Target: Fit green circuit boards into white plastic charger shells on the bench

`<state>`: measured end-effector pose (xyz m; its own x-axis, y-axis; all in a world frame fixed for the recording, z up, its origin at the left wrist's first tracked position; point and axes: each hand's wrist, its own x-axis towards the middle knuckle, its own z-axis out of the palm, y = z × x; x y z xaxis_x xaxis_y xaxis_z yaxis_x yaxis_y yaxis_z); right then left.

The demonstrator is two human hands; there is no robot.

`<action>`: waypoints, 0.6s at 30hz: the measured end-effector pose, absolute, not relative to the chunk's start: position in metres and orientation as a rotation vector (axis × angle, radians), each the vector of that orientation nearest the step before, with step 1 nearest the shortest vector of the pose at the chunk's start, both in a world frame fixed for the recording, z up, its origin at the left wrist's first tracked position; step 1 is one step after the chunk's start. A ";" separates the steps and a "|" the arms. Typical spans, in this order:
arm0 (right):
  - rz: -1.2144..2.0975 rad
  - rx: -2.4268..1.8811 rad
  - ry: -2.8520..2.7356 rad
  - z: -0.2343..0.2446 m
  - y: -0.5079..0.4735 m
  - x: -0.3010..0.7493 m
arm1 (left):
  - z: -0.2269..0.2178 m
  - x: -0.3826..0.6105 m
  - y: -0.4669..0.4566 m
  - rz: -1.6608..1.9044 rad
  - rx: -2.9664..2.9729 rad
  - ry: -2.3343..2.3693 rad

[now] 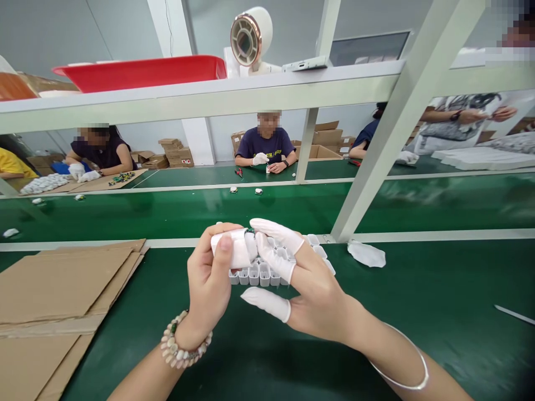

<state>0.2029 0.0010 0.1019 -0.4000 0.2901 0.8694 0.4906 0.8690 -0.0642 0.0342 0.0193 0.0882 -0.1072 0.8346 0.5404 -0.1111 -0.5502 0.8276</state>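
Observation:
A small white plastic housing [234, 249] is gripped in my left hand [208, 275], with the thumb on its near face. A paler white piece [251, 245] sticks out of the housing's right end, and a bit of green shows at its top. My right hand [320, 292] wears white finger cots on thumb, index and middle finger. Its index and middle fingertips touch that end piece, while the thumb stands apart below. Behind both hands, rows of small open white plastic housings [264, 275] stand on the green table, partly hidden by my fingers.
Cardboard sheets [62, 284] lie at left. A white pad [366, 254] and a thin pale stick [514, 314] lie at right. A post [376, 145] and a shelf beam [200, 106] cross ahead. Beyond, small parts [233, 190] rest on a green belt [188, 209]; other people work there.

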 end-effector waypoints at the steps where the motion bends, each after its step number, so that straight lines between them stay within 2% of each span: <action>1: -0.242 -0.566 -2.024 0.102 0.002 0.203 | 0.087 0.035 0.019 1.728 1.479 0.817; 8: -0.206 -0.544 -2.060 0.100 0.005 0.200 | 0.090 0.037 0.018 1.680 1.420 0.801; 14: -0.209 -0.574 -2.011 0.100 0.005 0.198 | 0.108 0.036 0.029 1.263 1.041 0.526; 18: -0.233 -0.592 -1.853 0.098 0.009 0.195 | 0.107 0.038 0.030 1.122 0.948 0.455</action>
<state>0.1948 0.0095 0.0976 -0.2523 0.2840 0.9250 0.5042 0.8545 -0.1248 0.0377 0.0302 0.1071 0.4005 0.9056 0.1394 -0.5530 0.1175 0.8249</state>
